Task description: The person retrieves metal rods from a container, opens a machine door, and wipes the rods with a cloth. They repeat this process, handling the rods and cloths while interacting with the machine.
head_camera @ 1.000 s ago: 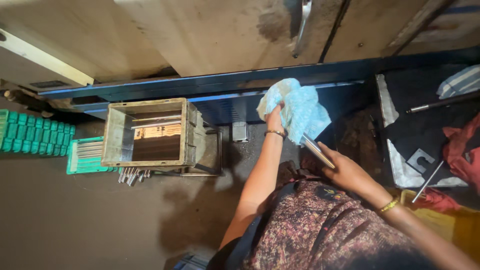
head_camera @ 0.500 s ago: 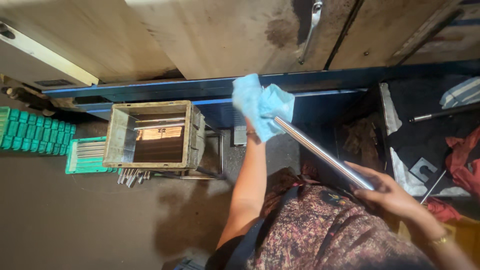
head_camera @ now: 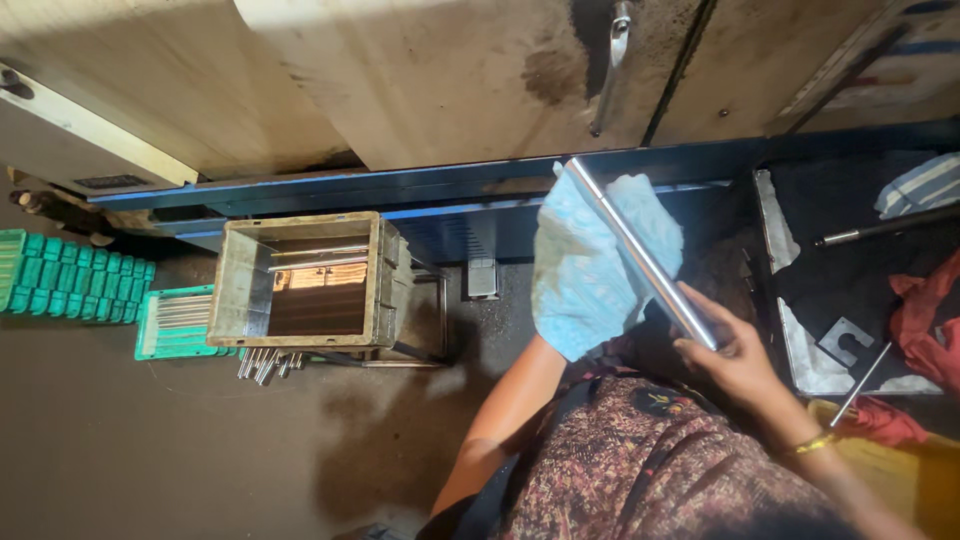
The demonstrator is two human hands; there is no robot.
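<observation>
Since half a second ago the steel rod (head_camera: 640, 255) has drawn back toward the person and now lies across the blue cloth (head_camera: 590, 265) rather than jutting out from under it, and the right hand (head_camera: 735, 355) has come up closer to the cloth.

That rod is a long, straight, polished bar. Its long axis runs on a diagonal, from the upper left, where its free end points up toward the blue steel rail (head_camera: 400, 185), down to the lower right, where its near end sits in the right hand. The right hand's grip is closed around that lower end, fingers curled over the bar and thumb beneath it.

The left hand (head_camera: 575, 300) is hidden inside the blue cloth, which bunches over it like a mitt; the cloth lies against the rod's middle and upper length, on its left side. Whether the grip under the cloth is closed on the rod or merely resting open against it I cannot tell.

To the left, well apart from both hands, a wooden crate (head_camera: 305, 280) stands on a wire frame with a few more rods lying inside it. Green plastic trays (head_camera: 70, 285) lie on the floor beyond it. At the right, a red rag (head_camera: 925, 320) lies beside a dark tray (head_camera: 800, 350).
</observation>
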